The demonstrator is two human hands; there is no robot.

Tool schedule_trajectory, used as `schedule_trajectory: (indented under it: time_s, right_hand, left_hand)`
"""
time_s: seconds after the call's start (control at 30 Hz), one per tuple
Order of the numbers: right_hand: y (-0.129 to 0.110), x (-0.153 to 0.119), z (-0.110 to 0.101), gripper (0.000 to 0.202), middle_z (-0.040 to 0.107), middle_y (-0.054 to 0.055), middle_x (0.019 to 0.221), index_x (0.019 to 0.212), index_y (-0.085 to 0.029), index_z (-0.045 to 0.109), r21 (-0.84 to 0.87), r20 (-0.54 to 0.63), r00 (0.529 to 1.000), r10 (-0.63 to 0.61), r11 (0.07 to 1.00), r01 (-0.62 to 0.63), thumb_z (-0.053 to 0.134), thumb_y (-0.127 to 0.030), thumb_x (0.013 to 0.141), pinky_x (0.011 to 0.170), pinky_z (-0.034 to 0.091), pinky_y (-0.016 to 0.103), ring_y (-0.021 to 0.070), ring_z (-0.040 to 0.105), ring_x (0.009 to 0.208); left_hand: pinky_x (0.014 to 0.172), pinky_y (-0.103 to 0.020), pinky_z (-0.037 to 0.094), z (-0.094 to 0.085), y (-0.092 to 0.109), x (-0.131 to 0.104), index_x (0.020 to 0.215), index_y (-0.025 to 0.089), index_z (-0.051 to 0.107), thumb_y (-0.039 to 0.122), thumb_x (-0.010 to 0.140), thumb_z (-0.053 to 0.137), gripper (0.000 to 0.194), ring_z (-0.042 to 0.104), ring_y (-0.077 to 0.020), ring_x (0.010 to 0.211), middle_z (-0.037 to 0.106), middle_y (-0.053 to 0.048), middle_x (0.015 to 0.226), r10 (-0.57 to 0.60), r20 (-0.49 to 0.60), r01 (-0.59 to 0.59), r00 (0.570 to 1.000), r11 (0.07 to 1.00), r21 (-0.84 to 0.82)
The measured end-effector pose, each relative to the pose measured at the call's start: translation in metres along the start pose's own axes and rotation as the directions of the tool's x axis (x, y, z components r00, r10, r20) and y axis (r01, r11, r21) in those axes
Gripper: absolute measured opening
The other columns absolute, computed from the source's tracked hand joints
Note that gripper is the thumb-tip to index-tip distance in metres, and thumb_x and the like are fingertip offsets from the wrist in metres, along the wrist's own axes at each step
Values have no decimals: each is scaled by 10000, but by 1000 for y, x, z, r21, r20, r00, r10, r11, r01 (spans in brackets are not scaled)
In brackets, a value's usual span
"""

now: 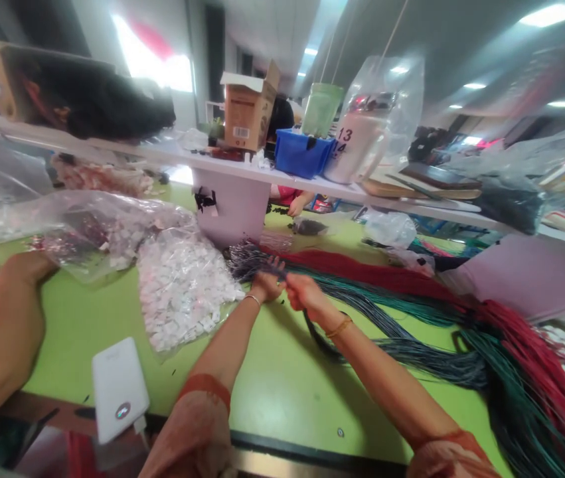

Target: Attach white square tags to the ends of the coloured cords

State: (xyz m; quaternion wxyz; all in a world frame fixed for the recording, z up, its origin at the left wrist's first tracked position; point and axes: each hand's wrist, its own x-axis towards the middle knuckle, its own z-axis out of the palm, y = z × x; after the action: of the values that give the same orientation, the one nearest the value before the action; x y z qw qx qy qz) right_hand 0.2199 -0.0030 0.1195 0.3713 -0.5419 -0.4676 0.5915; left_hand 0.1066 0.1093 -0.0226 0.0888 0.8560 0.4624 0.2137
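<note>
My right hand [305, 292] is closed round a bundle of dark grey wires, which hangs from it in a loop toward the right. Just left of it, my left hand [268, 284] has its fingers spread beneath the same bundle, near the wire ends. More dark grey wires [386, 322] lie on the green table beside green wires [411, 302] and red wires [376, 269], all running to the right edge. A clear bag of white connectors [177, 285] lies left of my left hand.
At the left, another person's arm [8, 325] rests near a white power bank [120, 388]. A shelf [162, 158] crosses above the table, holding a cardboard box [247, 113] and blue bin [302, 153]. Another hand [299, 203] shows beyond the divider.
</note>
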Motion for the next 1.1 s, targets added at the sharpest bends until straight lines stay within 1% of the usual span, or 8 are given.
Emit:
schedule_trajectory:
  time_s: [0.2, 0.33, 0.57, 0.63, 0.7, 0.83, 0.97, 1.1]
  right_hand:
    - [-8, -17, -4, 460, 243, -119, 447, 713, -195, 449, 165, 29, 966, -259, 954, 251, 633, -616, 743, 351, 164, 173, 34, 167, 366]
    - [-13, -31, -18, 532, 261, -114, 457, 658, -194, 416, 113, 107, 975, -195, 977, 183, 697, -646, 668, 349, 128, 164, 22, 169, 376]
    - [-1, -57, -50, 453, 294, -103, 515, 761, -201, 442, 78, -168, 907, -387, 912, 404, 607, -622, 790, 378, 168, 177, 37, 207, 396]
    - [10, -56, -47, 434, 320, -89, 527, 780, -207, 447, -48, -230, 870, -437, 898, 438, 537, -627, 836, 397, 215, 192, 57, 250, 418]
    - [23, -54, -34, 394, 390, -58, 559, 792, -204, 464, -258, -222, 824, -521, 847, 466, 472, -586, 888, 446, 279, 215, 84, 326, 470]
    - [51, -57, 5, 254, 540, 8, 698, 880, -193, 483, -543, -18, 810, -586, 686, 484, 392, -420, 951, 565, 351, 251, 129, 454, 591]
    - [91, -70, 12, 123, 598, 21, 764, 943, -189, 482, -648, 255, 850, -461, 572, 504, 399, -279, 925, 615, 368, 248, 140, 511, 626]
    - [134, -101, -48, 131, 645, 71, 784, 900, -167, 513, -884, 275, 927, -255, 313, 349, 409, -247, 891, 639, 364, 259, 163, 558, 659]
  left_hand:
    - [1163, -473, 177, 4, -4, 1, 1391, 93, 448, 318, 880, 445, 559, 369, -281, 1371, 492, -184, 1414, 61, -46, -60, 997, 998, 9]
    - [1162, -455, 201, -1, -10, 5, 1401, 106, 443, 359, 891, 448, 569, 357, -276, 1385, 472, -173, 1438, -35, -22, 33, 999, 993, -112]
    - [1170, -514, 139, -21, 20, -7, 1412, 138, 436, 413, 758, 668, 746, 232, -321, 1439, 351, -161, 1523, -56, 39, 67, 998, 896, -439]
    - [1129, -491, 272, -34, 47, -20, 1361, 187, 500, 461, 661, 763, 797, 401, -311, 1350, 459, -153, 1452, 150, 156, 14, 976, 675, -737]
    - [1036, -462, 400, -55, 75, -33, 1295, 191, 549, 466, 612, 808, 781, 556, -294, 1198, 587, -153, 1308, 330, 137, 45, 934, 270, -962]
    - [787, -298, 519, -113, 110, -45, 990, 113, 618, 341, 697, 787, 408, 669, -149, 753, 691, -85, 859, -113, 195, 159, 974, -271, -949]
    - [460, -154, 390, -170, 117, -54, 736, 140, 515, 306, 761, 741, 281, 330, 9, 347, 505, 72, 550, -360, 256, 94, 897, -412, -907]
    - [386, -150, 287, -198, 115, -71, 607, 178, 354, 487, 806, 659, 477, 187, 4, 308, 340, 107, 453, -443, 186, 10, 877, -371, -928]
